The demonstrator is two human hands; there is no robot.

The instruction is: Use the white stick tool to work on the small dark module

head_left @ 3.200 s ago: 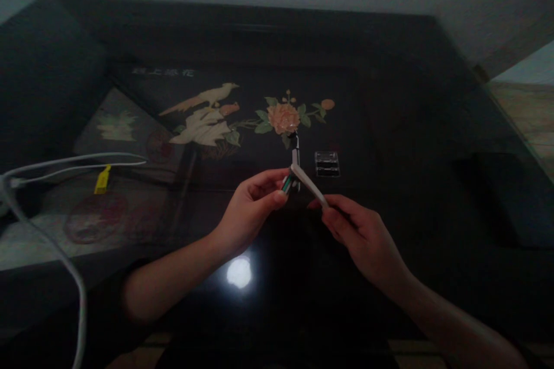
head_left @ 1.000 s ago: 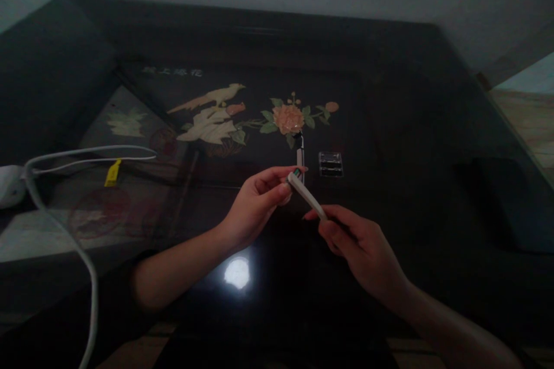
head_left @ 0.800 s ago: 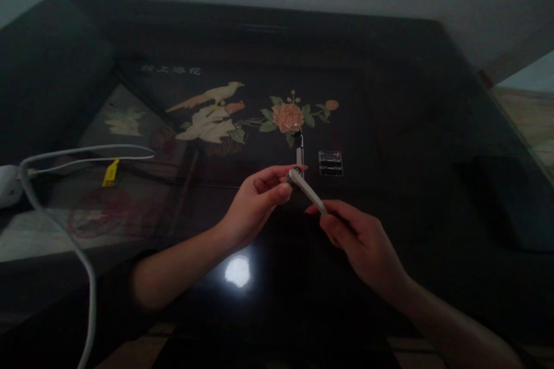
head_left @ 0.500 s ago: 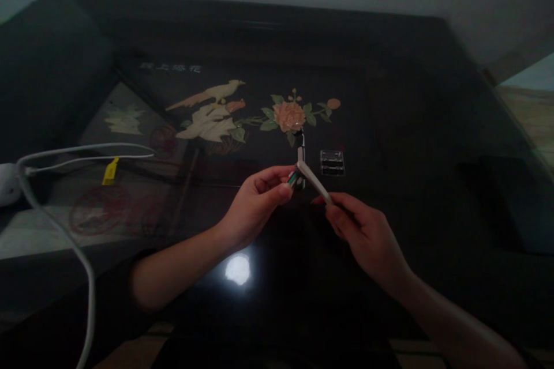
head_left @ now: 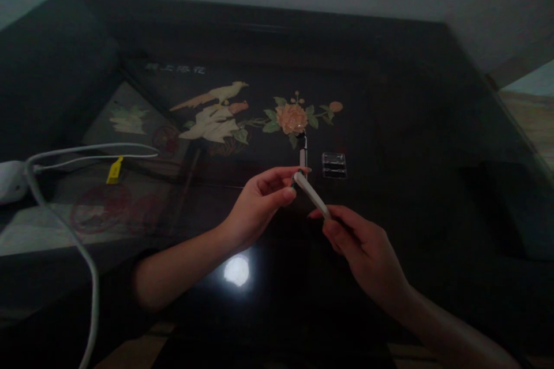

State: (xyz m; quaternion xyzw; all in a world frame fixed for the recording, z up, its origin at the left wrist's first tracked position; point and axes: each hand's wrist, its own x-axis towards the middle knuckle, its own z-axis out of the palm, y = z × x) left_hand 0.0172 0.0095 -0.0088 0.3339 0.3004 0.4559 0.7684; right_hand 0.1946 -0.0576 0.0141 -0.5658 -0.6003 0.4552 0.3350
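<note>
In the middle of the head view, my right hand (head_left: 361, 242) is closed round the lower end of a slim white handle (head_left: 312, 195). The handle slants up and left, and its rounded far end meets the fingertips of my left hand (head_left: 264, 202). A small dark green piece (head_left: 294, 184) is pinched there between thumb and fingers, mostly hidden; its kind is not clear. Just beyond lies a narrow white and black item (head_left: 303, 153), partly covered by my left fingers. To its right is a small clear plastic case (head_left: 334, 165) with dark slots.
The glossy dark table (head_left: 411, 127) bears a bird and flower picture (head_left: 291, 120). At left, a white cable (head_left: 82, 248) with a yellow tag (head_left: 115, 170) runs from a white device (head_left: 11, 183). A dark block-like object (head_left: 523, 207) stands at right.
The white handle and my right hand have shifted slightly down. Its far end now covers more of the green piece in my left fingers. The whole view has moved a little.
</note>
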